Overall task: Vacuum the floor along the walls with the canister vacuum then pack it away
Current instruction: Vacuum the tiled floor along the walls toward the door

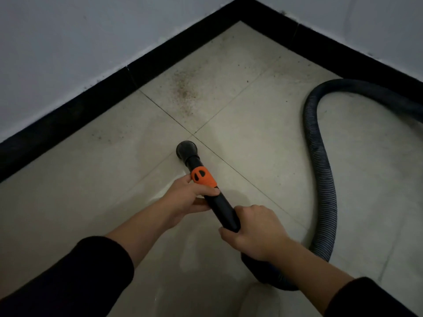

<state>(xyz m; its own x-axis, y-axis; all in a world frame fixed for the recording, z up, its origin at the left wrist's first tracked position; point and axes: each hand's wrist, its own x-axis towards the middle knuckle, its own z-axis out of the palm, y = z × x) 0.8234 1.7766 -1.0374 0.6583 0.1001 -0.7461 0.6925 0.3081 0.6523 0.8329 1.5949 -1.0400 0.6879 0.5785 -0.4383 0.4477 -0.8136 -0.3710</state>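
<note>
A pale wall [57,42] with a black baseboard [68,115] runs along the left and meets a second wall at the far corner. On the beige tiled floor [68,202], a patch of gritty dirt [185,92] lies near the baseboard. The left hand [190,197] grips the vacuum wand [219,207] just behind its orange collar [203,177]. The round black nozzle [187,149] points at a tile joint, short of the dirt. The right hand [254,234] wraps around the wand's rear end. The ribbed black hose [325,179] loops across the floor on the right.
</note>
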